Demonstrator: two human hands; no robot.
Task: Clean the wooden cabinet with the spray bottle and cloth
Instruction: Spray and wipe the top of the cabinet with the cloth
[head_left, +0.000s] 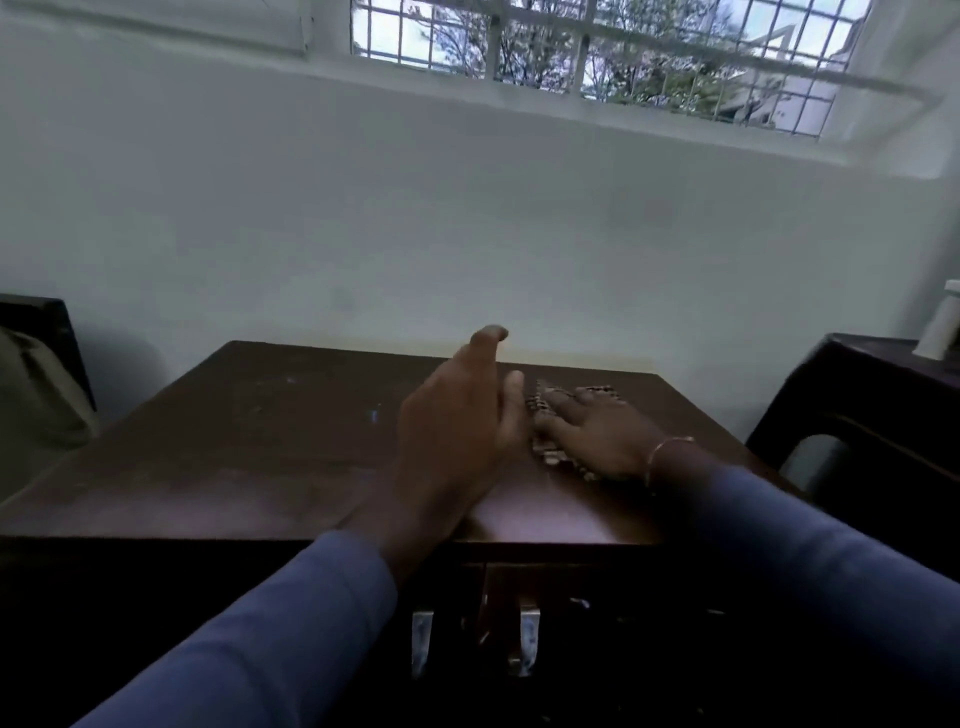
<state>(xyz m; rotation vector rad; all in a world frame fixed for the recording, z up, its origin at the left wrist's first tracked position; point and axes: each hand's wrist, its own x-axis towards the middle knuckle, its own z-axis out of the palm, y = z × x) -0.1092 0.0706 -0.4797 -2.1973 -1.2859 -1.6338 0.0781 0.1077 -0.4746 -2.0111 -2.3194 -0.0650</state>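
The dark wooden cabinet (291, 447) stands in front of me against the pale wall, its flat top dull and smudged. A small checked cloth (545, 452) lies on the top's right half. My right hand (597, 431) lies flat on the cloth with straight, spread fingers and covers most of it. My left hand (462, 421) hovers just left of the cloth, edge-on with relaxed fingers, holding nothing. At the far right edge a white bottle-like thing (940, 327) stands on another dark piece of furniture; I cannot tell whether it is the spray bottle.
Two metal handles (527, 639) hang on the cabinet's front below my arms. A second dark wooden piece (852, 415) stands at the right. A dark chair with a grey-green bag (36, 389) is at the left. A barred window (597, 47) runs above the wall.
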